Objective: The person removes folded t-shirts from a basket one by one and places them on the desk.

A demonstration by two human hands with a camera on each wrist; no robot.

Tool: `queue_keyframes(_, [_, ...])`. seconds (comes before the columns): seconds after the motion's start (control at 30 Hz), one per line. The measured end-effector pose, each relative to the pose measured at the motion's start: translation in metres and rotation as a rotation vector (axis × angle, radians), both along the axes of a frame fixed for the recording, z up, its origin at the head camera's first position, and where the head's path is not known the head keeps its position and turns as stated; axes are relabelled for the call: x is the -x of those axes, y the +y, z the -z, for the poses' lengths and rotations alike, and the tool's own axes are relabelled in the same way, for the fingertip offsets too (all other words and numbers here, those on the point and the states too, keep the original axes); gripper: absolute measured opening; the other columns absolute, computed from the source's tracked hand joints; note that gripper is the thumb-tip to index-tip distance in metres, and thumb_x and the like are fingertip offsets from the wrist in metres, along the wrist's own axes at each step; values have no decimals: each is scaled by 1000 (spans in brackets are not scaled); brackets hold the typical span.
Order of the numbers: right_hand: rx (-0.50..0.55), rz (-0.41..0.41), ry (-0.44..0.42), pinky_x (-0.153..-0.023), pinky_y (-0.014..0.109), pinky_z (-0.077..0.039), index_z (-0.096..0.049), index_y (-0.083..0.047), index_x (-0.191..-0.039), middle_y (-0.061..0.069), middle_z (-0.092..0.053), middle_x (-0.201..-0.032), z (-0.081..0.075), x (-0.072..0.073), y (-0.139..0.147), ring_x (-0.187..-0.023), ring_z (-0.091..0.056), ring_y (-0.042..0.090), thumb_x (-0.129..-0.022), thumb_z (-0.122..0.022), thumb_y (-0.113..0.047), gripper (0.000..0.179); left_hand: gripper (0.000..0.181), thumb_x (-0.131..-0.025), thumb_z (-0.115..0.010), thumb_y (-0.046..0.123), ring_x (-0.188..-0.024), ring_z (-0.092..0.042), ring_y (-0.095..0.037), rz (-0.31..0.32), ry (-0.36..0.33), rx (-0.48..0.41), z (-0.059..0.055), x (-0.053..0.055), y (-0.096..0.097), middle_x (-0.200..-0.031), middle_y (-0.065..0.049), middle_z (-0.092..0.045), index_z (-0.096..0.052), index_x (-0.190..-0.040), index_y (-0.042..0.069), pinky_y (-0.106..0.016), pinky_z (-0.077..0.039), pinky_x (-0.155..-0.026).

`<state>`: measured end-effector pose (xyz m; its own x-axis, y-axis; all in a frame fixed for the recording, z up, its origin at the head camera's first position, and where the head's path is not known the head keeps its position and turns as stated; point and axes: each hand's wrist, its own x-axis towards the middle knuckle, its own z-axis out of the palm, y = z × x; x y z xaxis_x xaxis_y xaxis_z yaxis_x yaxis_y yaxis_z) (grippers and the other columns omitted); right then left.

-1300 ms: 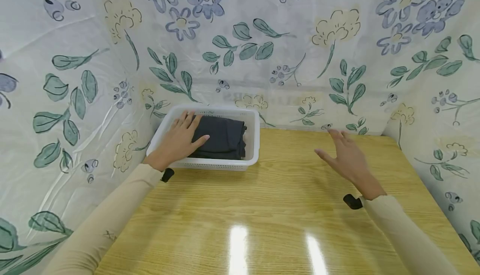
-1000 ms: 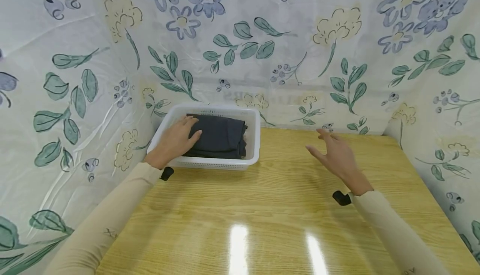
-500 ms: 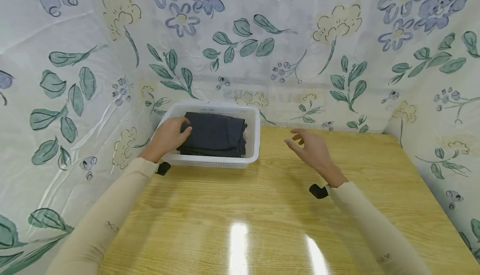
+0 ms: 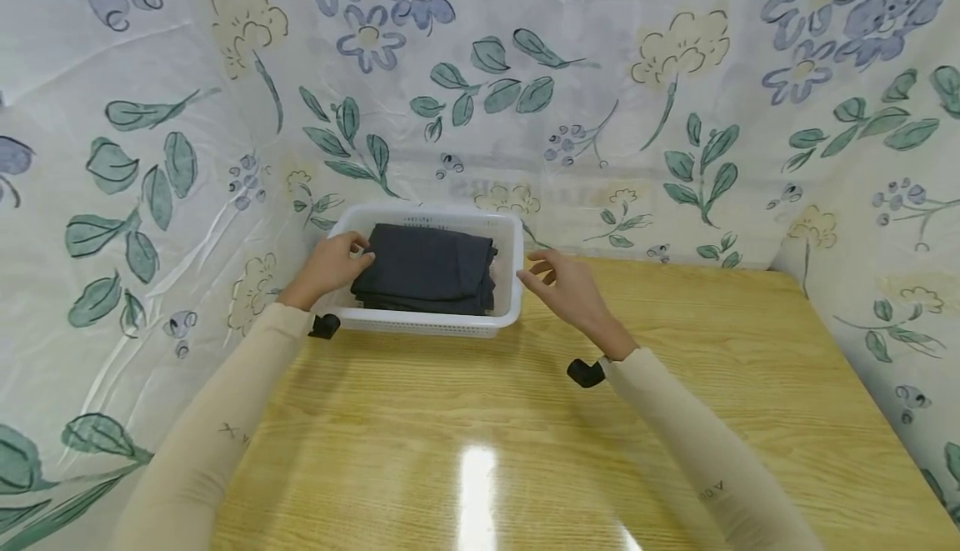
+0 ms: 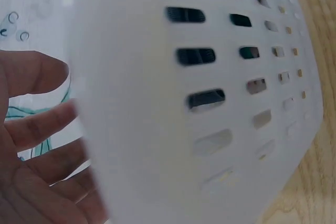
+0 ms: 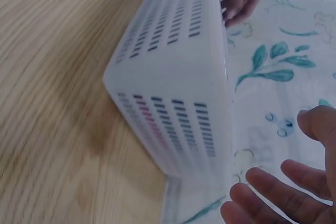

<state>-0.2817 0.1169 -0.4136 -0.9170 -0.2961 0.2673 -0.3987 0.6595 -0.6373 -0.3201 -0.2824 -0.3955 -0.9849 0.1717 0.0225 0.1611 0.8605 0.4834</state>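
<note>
A white perforated plastic basket stands on the wooden table against the back curtain. Folded dark cloth, apparently stacked in layers, lies inside it. At the basket's left end is my left hand, its relaxed fingers above the rim by the cloth. The left wrist view has its fingertips close to the basket wall; whether they touch is unclear. My right hand is by the right end, fingers loosely bent and spread. In the right wrist view it holds nothing and appears apart from the basket.
A floral curtain closes off the back and both sides, close behind the basket. The wooden table extends to the right and front of the basket. Black wrist cameras stick out below both wrists.
My right hand has moved left across the table to the basket's right end. My left hand has drawn back left from over the cloth to the left rim. The basket stays in place.
</note>
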Motion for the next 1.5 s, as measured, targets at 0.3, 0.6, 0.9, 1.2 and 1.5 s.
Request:
queue_keyframes(0.3, [24,-51,1,-72,36,-56,-64,-8,-135,9,-73,-115,0,6,-32,-88,-68,20,-102,-67,-32,42,45,-107,-54,25,-118,-58,-50,-27,-53,-35,-6,3,2,-133,-35,-58,-54,-138,-7,-60,-49,-93])
queue_keyframes(0.6, [-31,-59,8,-70,34,-55,-62,-3,-137,10,-71,-120,-3,12,-62,-85,-67,19,-103,-65,-38,49,45,-107,-53,25,-107,-63,-44,-45,-113,-70,-8,7,1,-135,-33,-57,-52,-140,-6,-53,-53,-86])
queue_keyframes(0.9, [-88,-50,-161,-90,45,-53,-52,-3,-146,18,-61,-132,-2,25,-78,-109,-62,30,-103,-64,-39,57,49,-110,-50,25,-116,-57,-44,32,-327,-178,-8,10,-4,-154,-30,-37,-42,-151,0,-53,-54,-92])
queue_keyframes(1.2, [-128,-69,-337,-107,50,-44,-36,-4,-156,23,-42,-155,-2,35,-96,-138,-47,37,-103,-64,-41,71,53,-110,-49,24,-130,-43,-54,43,-454,-312,-10,5,-11,-158,-34,-23,-35,-154,-2,-57,-53,-95])
queue_keyframes(1.5, [63,-2,-522,-111,51,-41,-16,-2,-162,23,-32,-162,-7,39,-106,-144,-40,39,-103,-64,-35,83,47,-110,-48,25,-101,-60,-29,0,-410,-367,-13,8,-11,-131,-26,-48,-43,-151,1,-53,-51,-97])
